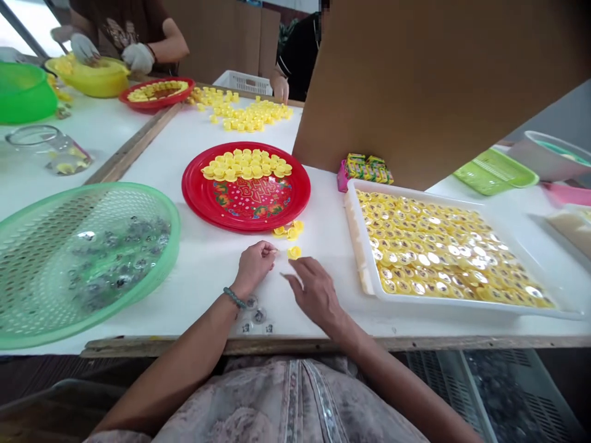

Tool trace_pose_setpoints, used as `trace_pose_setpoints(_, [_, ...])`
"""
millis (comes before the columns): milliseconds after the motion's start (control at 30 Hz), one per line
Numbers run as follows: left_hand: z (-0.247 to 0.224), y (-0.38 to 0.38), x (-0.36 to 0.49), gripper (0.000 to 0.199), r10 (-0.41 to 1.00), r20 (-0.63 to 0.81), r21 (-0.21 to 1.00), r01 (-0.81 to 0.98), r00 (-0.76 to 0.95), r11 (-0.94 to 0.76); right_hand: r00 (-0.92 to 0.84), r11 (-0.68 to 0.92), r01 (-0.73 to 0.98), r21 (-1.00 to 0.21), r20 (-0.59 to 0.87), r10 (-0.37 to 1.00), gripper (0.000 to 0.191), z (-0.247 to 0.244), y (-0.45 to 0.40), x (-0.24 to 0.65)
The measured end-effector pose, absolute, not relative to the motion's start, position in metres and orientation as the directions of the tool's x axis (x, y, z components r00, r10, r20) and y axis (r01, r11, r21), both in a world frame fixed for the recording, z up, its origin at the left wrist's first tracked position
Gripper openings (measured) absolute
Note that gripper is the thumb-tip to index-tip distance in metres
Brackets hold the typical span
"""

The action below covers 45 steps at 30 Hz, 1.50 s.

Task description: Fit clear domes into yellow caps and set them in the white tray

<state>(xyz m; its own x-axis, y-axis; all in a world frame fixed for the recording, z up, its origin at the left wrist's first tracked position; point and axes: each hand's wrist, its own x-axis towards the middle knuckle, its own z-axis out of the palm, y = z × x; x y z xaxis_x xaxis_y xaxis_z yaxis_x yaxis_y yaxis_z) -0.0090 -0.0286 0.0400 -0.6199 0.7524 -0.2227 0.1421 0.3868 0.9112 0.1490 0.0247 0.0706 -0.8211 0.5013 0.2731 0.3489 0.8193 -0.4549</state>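
Observation:
My left hand (255,266) is closed in a pinch, and whatever lies between its fingertips is too small to name. To its right, my right hand (317,294) has thumb and fingers apart, holding nothing I can see. Just beyond its fingertips lies a small yellow plastic piece (294,252). More yellow pieces (290,231) rest by the rim of a red patterned tray (253,206), which carries rows of yellow cup-shaped pieces (247,164). Several clear discs with dark prints (258,316) lie on the white table beside my left wrist.
At left stands a green basket (173,227) of clear printed pieces; at right, a white tray (364,271) of finished-looking yellow discs. A cardboard panel (406,92) rises behind small packets (369,167). Across the table, a gloved person handles a yellow bowl (99,86); another person's hand (280,88) nears yellow pieces.

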Motion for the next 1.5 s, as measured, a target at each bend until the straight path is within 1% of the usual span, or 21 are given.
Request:
trace_pose_setpoints(100, [0.039,-0.028,-0.011,0.015,0.748,-0.209,0.915,0.145,-0.631,0.378,-0.948,0.840,0.092,-0.535,0.210,0.238,0.020,0.070,-0.001,0.152])
trace_pose_setpoints(167, [0.038,-0.028,-0.011,0.016,0.751,-0.199,0.915,0.155,-0.629,0.373,-0.980,0.842,-0.004,-0.540,0.170,0.104,0.017,0.067,-0.009,0.150])
trace_pose_setpoints(233, [0.036,-0.028,-0.011,0.016,0.756,-0.208,0.912,0.157,-0.621,0.379,-0.987,0.852,-0.035,-0.522,0.151,0.052,0.014,0.063,-0.012,0.148])
trace_pose_setpoints(300, [0.035,-0.028,-0.010,0.015,0.760,-0.217,0.910,0.154,-0.613,0.384,-0.990,0.856,-0.032,-0.515,0.133,0.043,0.007,0.059,-0.011,0.148])
trace_pose_setpoints(400, [0.037,-0.030,-0.009,0.016,0.760,-0.223,0.916,0.135,-0.610,0.377,-0.985,0.818,0.029,-0.574,0.125,0.123,0.009,0.055,-0.007,0.153])
trace_pose_setpoints(467, [0.041,-0.031,-0.006,0.018,0.777,-0.217,0.928,0.122,-0.591,0.352,-0.952,0.750,0.124,-0.650,0.134,0.274,0.009,0.055,0.000,0.160])
trace_pose_setpoints(533, [0.047,-0.032,0.000,0.024,0.817,-0.231,0.944,0.082,-0.528,0.320,-0.869,0.672,0.248,-0.697,0.147,0.473,0.008,0.055,0.009,0.167])
trace_pose_setpoints(600, [0.053,-0.033,0.009,0.032,0.860,-0.296,0.947,-0.008,-0.417,0.322,-0.759,0.632,0.348,-0.692,0.187,0.623,0.011,0.057,0.019,0.174])
trace_pose_setpoints(633, [0.055,-0.033,0.013,0.035,0.877,-0.338,0.940,-0.070,-0.342,0.335,-0.719,0.635,0.375,-0.675,0.221,0.659,0.012,0.058,0.024,0.176])
trace_pose_setpoints(733, [0.059,-0.034,0.023,0.034,0.904,-0.408,0.892,-0.269,-0.128,0.365,-0.684,0.681,0.372,-0.630,0.310,0.660,0.019,0.058,0.035,0.178])
trace_pose_setpoints(767, [0.059,-0.034,0.024,0.032,0.907,-0.411,0.873,-0.327,-0.094,0.362,-0.682,0.682,0.356,-0.639,0.321,0.657,0.021,0.058,0.037,0.178])
trace_pose_setpoints(833, [0.057,-0.034,0.025,0.031,0.905,-0.412,0.847,-0.408,-0.101,0.340,-0.656,0.626,0.330,-0.706,0.305,0.690,0.021,0.057,0.039,0.176])
trace_pose_setpoints(867, [0.056,-0.034,0.024,0.032,0.902,-0.413,0.841,-0.432,-0.125,0.326,-0.634,0.564,0.323,-0.760,0.268,0.725,0.020,0.057,0.039,0.175])
trace_pose_setpoints(933, [0.056,-0.033,0.023,0.033,0.897,-0.410,0.837,-0.458,-0.166,0.298,-0.609,0.378,0.299,-0.876,0.130,0.783,0.019,0.058,0.039,0.173])
trace_pose_setpoints(1033, [0.059,-0.033,0.023,0.031,0.889,-0.408,0.844,-0.456,-0.207,0.281,-0.654,0.068,0.215,-0.974,-0.092,0.751,0.023,0.064,0.039,0.174])
trace_pose_setpoints(1100, [0.062,-0.032,0.024,0.030,0.881,-0.413,0.849,-0.448,-0.230,0.281,-0.678,-0.074,0.155,-0.985,-0.160,0.718,0.025,0.067,0.040,0.174])
trace_pose_setpoints(1133, [0.063,-0.032,0.025,0.029,0.878,-0.414,0.850,-0.446,-0.239,0.280,-0.673,-0.114,0.138,-0.984,-0.177,0.718,0.025,0.068,0.040,0.175])
trace_pose_setpoints(1267, [0.061,-0.031,0.028,0.028,0.870,-0.418,0.848,-0.455,-0.259,0.272,-0.607,-0.158,0.111,-0.981,-0.193,0.771,0.021,0.061,0.040,0.173])
trace_pose_setpoints(1333, [0.057,-0.031,0.028,0.028,0.871,-0.421,0.835,-0.484,-0.254,0.262,-0.583,-0.193,0.058,-0.979,-0.190,0.790,0.021,0.056,0.039,0.170])
trace_pose_setpoints(1433, [0.052,-0.031,0.028,0.026,0.872,-0.437,0.801,-0.536,-0.219,0.266,-0.571,-0.270,-0.029,-0.963,-0.206,0.795,0.022,0.050,0.035,0.167])
trace_pose_setpoints(1500, [0.051,-0.031,0.028,0.025,0.870,-0.448,0.791,-0.546,-0.206,0.277,-0.577,-0.282,-0.040,-0.959,-0.208,0.789,0.023,0.047,0.034,0.166])
